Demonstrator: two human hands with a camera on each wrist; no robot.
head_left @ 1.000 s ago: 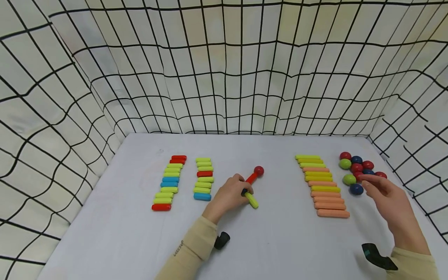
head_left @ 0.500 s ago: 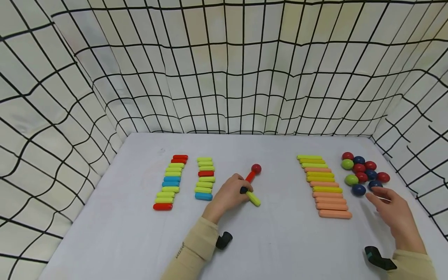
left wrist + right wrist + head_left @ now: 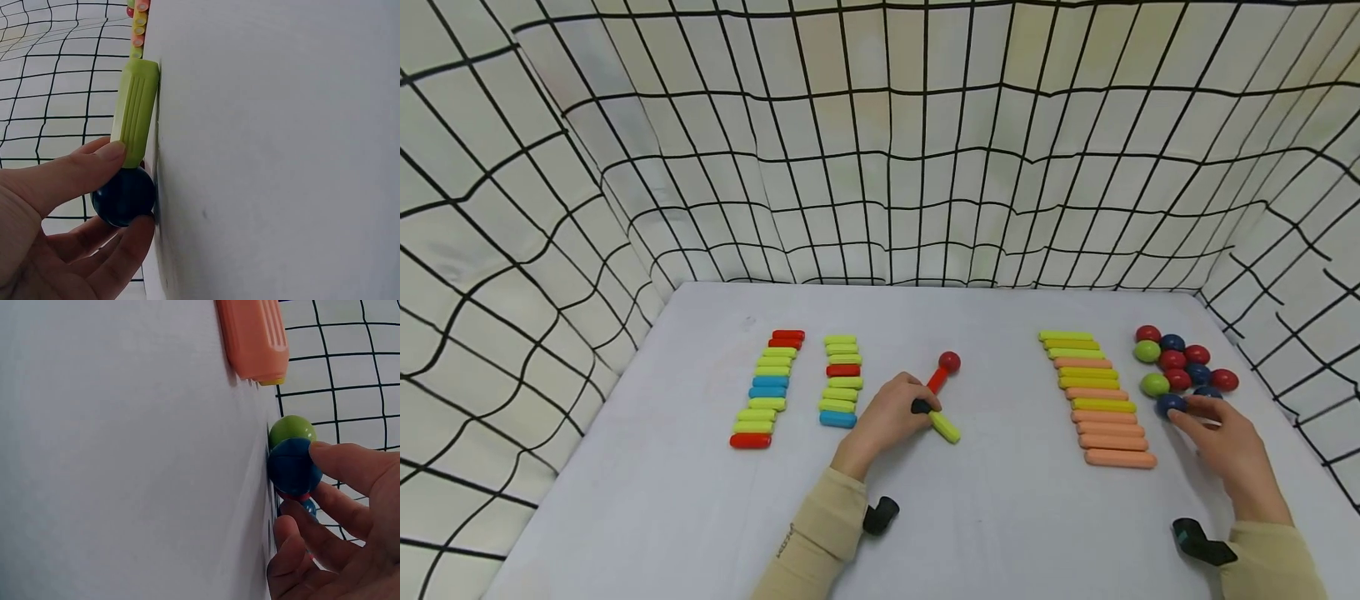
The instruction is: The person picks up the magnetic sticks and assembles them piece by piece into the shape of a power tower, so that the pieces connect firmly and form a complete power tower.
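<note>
My left hand [image 3: 895, 415] pinches a dark blue ball [image 3: 124, 197] between thumb and fingers at the middle of the table. A yellow-green ribbed stick [image 3: 945, 427] joins that ball on the near side. Beyond the fingers a red stick [image 3: 937, 380] runs to a red ball [image 3: 950, 362]. Far to the right, my right hand [image 3: 1228, 437] has its thumb and index finger on either side of another dark blue ball [image 3: 294, 465], the nearest of a cluster. A light green ball [image 3: 292, 428] sits just behind it in the right wrist view.
Two columns of short sticks, one on the left [image 3: 767, 381] and one beside it [image 3: 843, 382], lie on the white table [image 3: 647, 500]. Longer orange and yellow sticks [image 3: 1101, 405] form a column left of the balls. Black netting [image 3: 887, 158] surrounds the table's back and sides.
My right hand has drawn back from among the balls and come to the front dark blue ball, taking it between thumb and finger. The left hand keeps its hold with little movement.
</note>
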